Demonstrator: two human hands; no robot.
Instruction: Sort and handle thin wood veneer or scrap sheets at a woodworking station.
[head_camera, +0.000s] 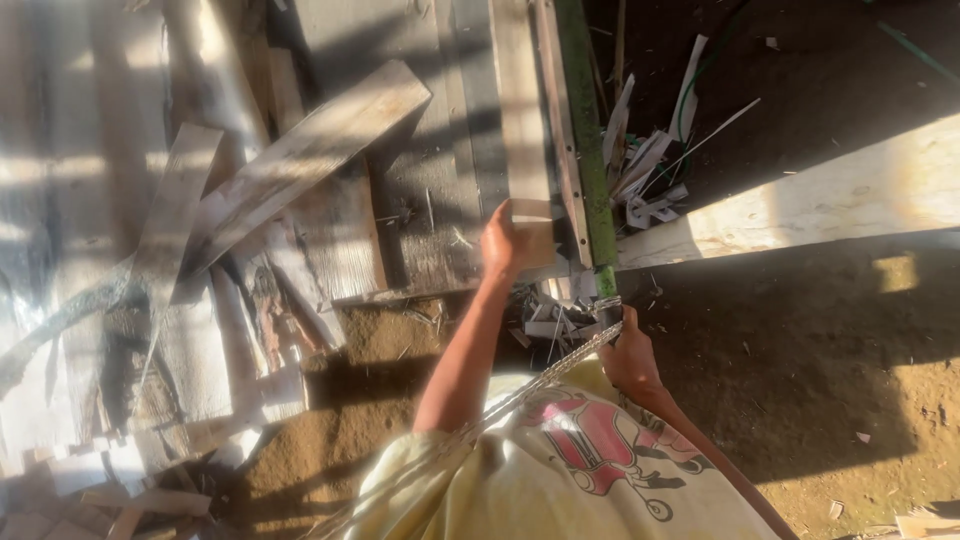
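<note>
The left hand (503, 243) is raised at the end of a bare forearm that runs up from the lower centre of the view. The wrist is bent slightly and the fingers are pressed closed over the near end of a pale wooden slat (524, 140). The slat runs straight away from the person toward the top edge of the view.

The right hand (630, 358) sits lower and closer to the body, with the elbow bent. It is closed around the near end of a green pole (585, 130), just below a dark band at the end of the pole. The pole lies just beside the slat, on its right, and runs parallel to it. A twisted cord (545, 375) runs from the right hand diagonally down across the yellow shirt (560, 480).

Count of items in hand: one slat, one pole, one cord.

One wide pale beam (830, 195) crosses the right side of the view, sunlit, touching or passing behind the pole; which of these cannot be determined. One heap of thin pale offcuts (650, 170) lies just right of the pole, above the beam. A second, smaller heap (545, 318) lies between the two hands.

To the left, several weathered planks (310, 150) lie overlapping on the dirt floor (800, 380); their exact number cannot be determined.
</note>
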